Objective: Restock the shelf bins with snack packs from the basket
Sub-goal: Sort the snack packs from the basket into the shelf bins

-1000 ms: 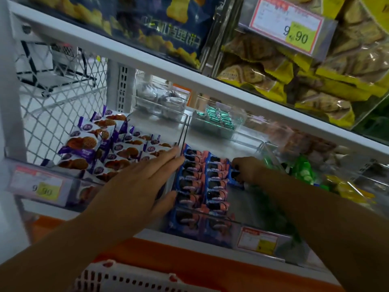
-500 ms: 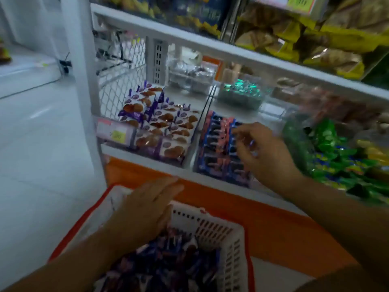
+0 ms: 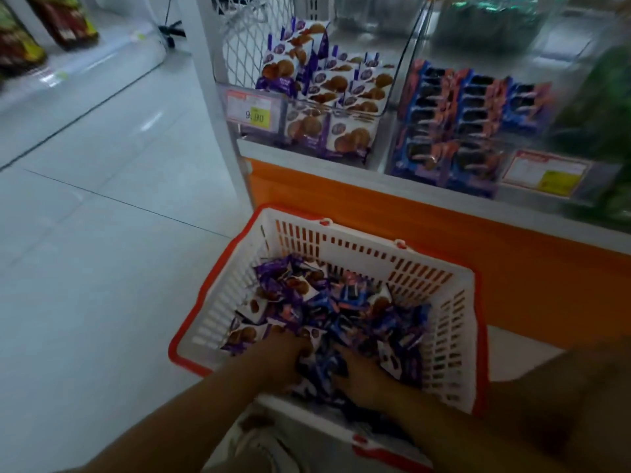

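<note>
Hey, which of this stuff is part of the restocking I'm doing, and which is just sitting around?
In the job: white basket, mixed snack packs inside, left hand and right hand dug into them, purple cookie packs and blue cookie packs in the shelf bins.
Just around: green packs on the right, price tag, red bags on the far shelf.

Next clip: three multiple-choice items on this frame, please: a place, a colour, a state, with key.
1. The left hand and right hand are: A) on the shelf B) on the floor C) in the basket.
2. The basket's rim is: A) orange-red B) green C) black.
3. The bin of blue packs is: A) empty B) filled in rows C) overturned.
Key: C, both hands lie among the snack packs inside it; A, its edge shows orange-red; B, packs line it.
</note>
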Demonstrator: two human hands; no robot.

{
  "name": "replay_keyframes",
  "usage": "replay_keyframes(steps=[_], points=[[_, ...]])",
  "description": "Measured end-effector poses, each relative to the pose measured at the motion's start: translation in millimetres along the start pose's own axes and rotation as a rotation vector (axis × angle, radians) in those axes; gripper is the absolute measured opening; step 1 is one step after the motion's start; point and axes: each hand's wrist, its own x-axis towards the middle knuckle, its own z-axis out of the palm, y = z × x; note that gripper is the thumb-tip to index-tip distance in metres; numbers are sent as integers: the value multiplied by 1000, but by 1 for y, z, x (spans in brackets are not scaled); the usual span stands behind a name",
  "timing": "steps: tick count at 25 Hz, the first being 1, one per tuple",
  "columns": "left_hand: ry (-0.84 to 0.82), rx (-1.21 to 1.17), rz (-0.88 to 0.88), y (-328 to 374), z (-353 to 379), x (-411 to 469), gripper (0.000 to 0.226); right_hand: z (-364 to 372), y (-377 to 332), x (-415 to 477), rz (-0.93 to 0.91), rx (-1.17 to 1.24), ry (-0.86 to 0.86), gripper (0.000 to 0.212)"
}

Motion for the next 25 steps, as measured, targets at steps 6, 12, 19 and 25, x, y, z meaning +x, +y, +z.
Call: replay_keyframes(steps=[6, 12, 19, 25], points=[[-20, -270, 49, 19, -7, 3, 31, -3, -12, 2, 36, 301, 181, 37], [58, -1084, 23, 20, -41, -9, 26, -61, -32, -33, -76, 710, 160, 24], [91, -1320, 120, 53, -78, -19, 39, -98, -30, -65, -150, 869, 315, 21], [305, -1044, 296, 88, -145, -36, 34, -152, -57, -115, -263, 593, 485, 25]])
